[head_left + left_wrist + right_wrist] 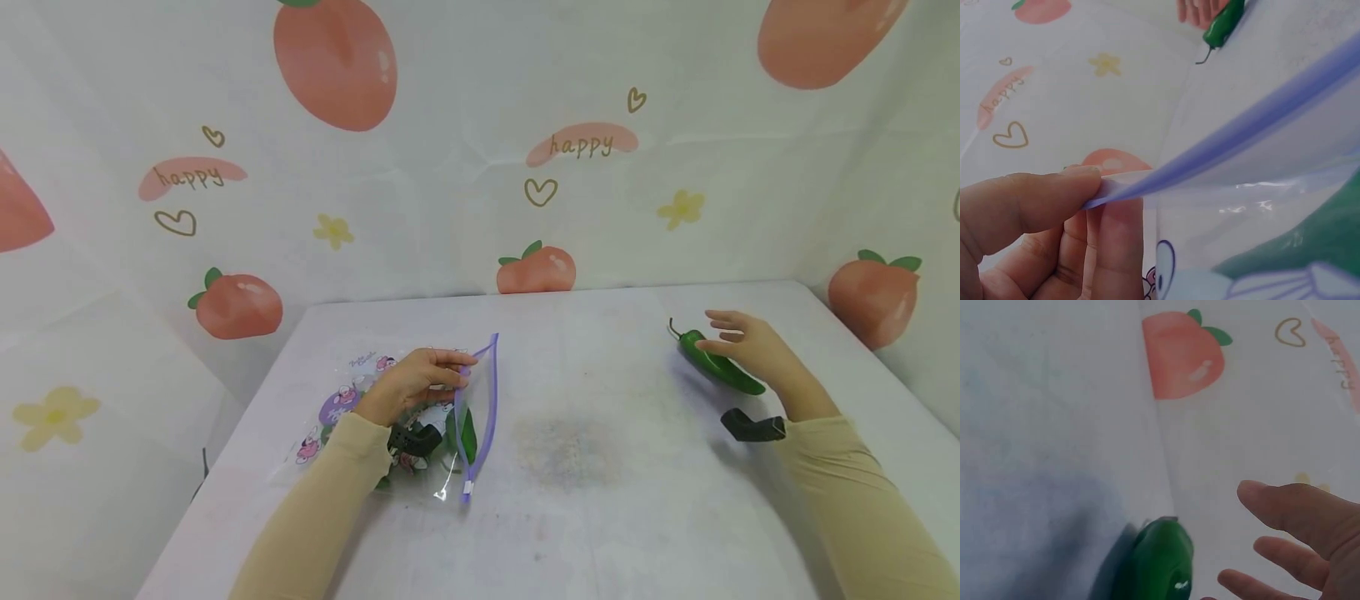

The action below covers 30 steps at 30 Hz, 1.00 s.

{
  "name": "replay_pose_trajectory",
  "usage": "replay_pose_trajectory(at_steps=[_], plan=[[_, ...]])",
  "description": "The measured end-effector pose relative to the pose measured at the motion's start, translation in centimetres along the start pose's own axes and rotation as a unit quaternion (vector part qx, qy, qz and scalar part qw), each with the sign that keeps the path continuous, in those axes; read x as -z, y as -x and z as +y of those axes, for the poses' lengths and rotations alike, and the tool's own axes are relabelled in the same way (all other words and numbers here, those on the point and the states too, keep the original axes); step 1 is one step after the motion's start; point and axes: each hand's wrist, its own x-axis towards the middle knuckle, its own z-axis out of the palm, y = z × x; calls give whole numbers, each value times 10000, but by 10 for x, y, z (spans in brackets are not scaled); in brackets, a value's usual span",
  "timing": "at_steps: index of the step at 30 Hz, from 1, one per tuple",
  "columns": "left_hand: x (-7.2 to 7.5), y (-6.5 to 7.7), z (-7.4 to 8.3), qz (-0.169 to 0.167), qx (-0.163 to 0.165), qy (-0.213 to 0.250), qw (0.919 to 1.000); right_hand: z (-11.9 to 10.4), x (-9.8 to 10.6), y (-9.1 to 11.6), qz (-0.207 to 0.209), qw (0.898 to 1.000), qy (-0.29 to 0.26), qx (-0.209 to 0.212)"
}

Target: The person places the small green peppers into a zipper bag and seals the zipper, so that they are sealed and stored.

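On the left, my left hand (416,379) pinches the purple-edged rim of a clear zip bag (360,454) between thumb and fingers. The left wrist view shows this rim (1210,150) stretched away from the fingertips. The bag has printed cartoon figures, and its mouth gapes on the right side. Inside it are green things, one of them a pepper-like shape (467,435), partly hidden by the hand. On the right, a long green chili pepper (712,362) with a thin stem lies beneath my right hand (753,350). That hand's fingers are spread, and the right wrist view shows them beside the pepper (1157,562), apart from it.
Both hands are over a white table (600,517), with a faint brownish stain (570,450) at its middle. Behind it hangs a white cloth (450,167) printed with peaches, hearts and flowers. A black wrist device (752,427) sits by the right sleeve, another (415,439) by the left.
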Motion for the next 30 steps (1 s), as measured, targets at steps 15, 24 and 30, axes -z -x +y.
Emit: replay_pose_trajectory(at_steps=[15, 24, 30], plan=[[-2, 4, 2, 89, 14, 13, 10000, 22, -7, 6, -192, 9987, 461, 144], [-3, 2, 0, 96, 18, -20, 10000, 26, -8, 6, -281, 9983, 495, 150], [-3, 0, 0, 140, 24, -74, 9999, 28, -8, 6, -272, 9978, 598, 91]])
